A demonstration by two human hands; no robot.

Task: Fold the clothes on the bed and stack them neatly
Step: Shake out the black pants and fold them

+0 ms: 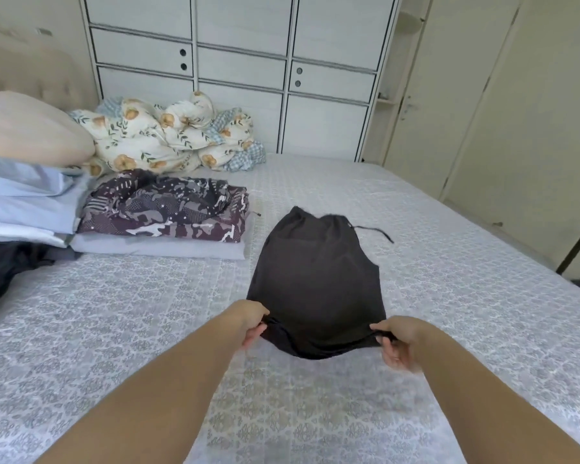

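Far left: a dark garment (pixel 0 272) lies loose at the bed's edge beside stacked pale blue bedding (pixel 24 199). Next, a patterned folded garment (pixel 163 209) rests on a folded grey cloth (pixel 154 249), with a floral quilt (pixel 168 132) bunched behind. Centre: the left hand (pixel 252 324) pinches the near left corner of the black garment (pixel 318 283), which lies flat on the patterned bedspread (pixel 114 313). The right hand (pixel 397 343) pinches the near right corner, remaining fingers loosely curled. A drawstring (pixel 375 233) trails from the far end.
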